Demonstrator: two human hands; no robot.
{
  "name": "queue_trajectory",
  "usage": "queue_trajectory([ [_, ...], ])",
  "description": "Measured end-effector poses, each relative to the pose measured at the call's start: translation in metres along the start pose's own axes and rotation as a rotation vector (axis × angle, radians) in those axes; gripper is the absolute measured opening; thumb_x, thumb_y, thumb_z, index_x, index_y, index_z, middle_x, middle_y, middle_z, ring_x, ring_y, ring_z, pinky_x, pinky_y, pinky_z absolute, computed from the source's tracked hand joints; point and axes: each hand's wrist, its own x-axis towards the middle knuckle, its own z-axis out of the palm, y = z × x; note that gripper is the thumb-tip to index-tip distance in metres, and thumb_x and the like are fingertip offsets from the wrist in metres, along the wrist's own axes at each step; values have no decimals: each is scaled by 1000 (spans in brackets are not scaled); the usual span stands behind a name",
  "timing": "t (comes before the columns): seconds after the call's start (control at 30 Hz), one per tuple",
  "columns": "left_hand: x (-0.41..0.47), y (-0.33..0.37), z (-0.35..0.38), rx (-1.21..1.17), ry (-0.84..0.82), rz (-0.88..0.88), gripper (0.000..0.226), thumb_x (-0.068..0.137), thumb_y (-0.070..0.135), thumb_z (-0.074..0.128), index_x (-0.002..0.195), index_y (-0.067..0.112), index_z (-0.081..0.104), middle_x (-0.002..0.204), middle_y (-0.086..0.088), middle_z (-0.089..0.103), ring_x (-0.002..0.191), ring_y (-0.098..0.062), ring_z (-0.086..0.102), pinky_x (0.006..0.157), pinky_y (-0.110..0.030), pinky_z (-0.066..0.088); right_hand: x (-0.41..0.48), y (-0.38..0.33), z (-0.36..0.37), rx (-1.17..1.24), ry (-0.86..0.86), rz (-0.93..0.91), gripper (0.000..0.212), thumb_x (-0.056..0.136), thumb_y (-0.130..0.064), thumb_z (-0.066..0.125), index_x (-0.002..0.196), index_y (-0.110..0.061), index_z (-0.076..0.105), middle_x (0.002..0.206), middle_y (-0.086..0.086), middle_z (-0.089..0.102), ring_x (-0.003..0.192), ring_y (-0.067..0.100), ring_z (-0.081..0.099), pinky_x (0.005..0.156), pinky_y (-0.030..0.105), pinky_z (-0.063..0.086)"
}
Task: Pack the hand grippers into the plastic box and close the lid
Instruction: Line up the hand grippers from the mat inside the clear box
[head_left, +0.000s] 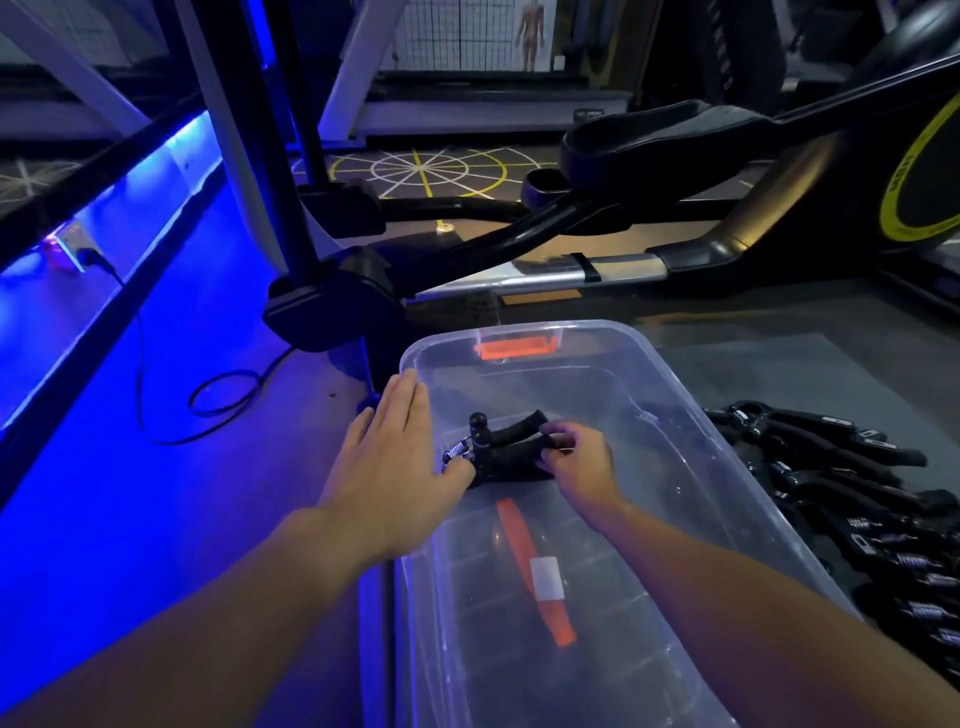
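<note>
So right now there's one hand gripper (506, 452) in play. It sits between the two hands, low inside the clear plastic box (670, 395), about halfway along it. I can't tell whether it's touching the bottom yet or just hovering over it.

The right hand (582, 467) has it, with fingertips and thumb pinched on the tips of the two foam handles. The left hand (395, 462) is flat with straight fingers, lying over the box's rim on its own side. Its thumb just touches the spring end of the gripper. So one is clamped on the tool, and the other is spread out and mostly steadying.

Here's the bit that matters. The gripper's long axis runs hand to hand, spring end toward the left and handle tips toward the right, crosswise to the box, which stretches away from the person. My guess is it gets set down pretty much straight below the right hand.

The rest of the grippers (852, 499) are in a black heap on the floor outboard of the right hand, just past the box wall. The right hand is clearly nearer for the next grab.

There's an orange latch (514, 347) at the far end beyond both hands. I couldn't say for sure where the lid is. Seems early in the packing.
</note>
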Motion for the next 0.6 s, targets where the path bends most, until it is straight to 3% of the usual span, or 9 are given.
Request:
queue_trajectory([
  [0.13,1,-2,1,22,6,2,92,70,57,15,146,6,19,159,-2,8,144,-23,18,115,-41,24,5,5,-6,-87,2,21,41,80,7,67,117,-12,61,80,20,65,72,31,68,75,42,58],
  [0.23,1,-2,0,19,10,1,89,72,57,18,145,5,20,157,-2,12,142,-25,22,114,-42,26,6,2,-5,-125,-1,-4,48,78,-1,72,121,-17,59,78,13,65,74,29,68,74,39,59],
  [0.33,0,-1,-1,5,2,4,86,80,53,27,150,6,13,161,-2,3,147,-21,12,117,-40,20,4,0,-7,-260,-40,-63,60,77,-4,75,128,-27,52,91,6,66,79,18,64,64,16,49],
  [0.43,-1,0,-3,-2,-5,7,79,89,43,38,152,7,6,162,-1,-4,148,-18,5,119,-38,16,4,2,-5,-388,-76,-137,72,76,-6,76,137,-27,45,107,4,64,92,18,62,77,23,48],
  [0.6,-1,-1,-3,-5,-2,19,76,91,40,40,151,7,8,162,-1,-4,148,-16,3,119,-37,15,8,9,3,-471,-81,-221,67,78,-8,76,136,-24,47,123,5,58,103,22,59,92,32,48],
])
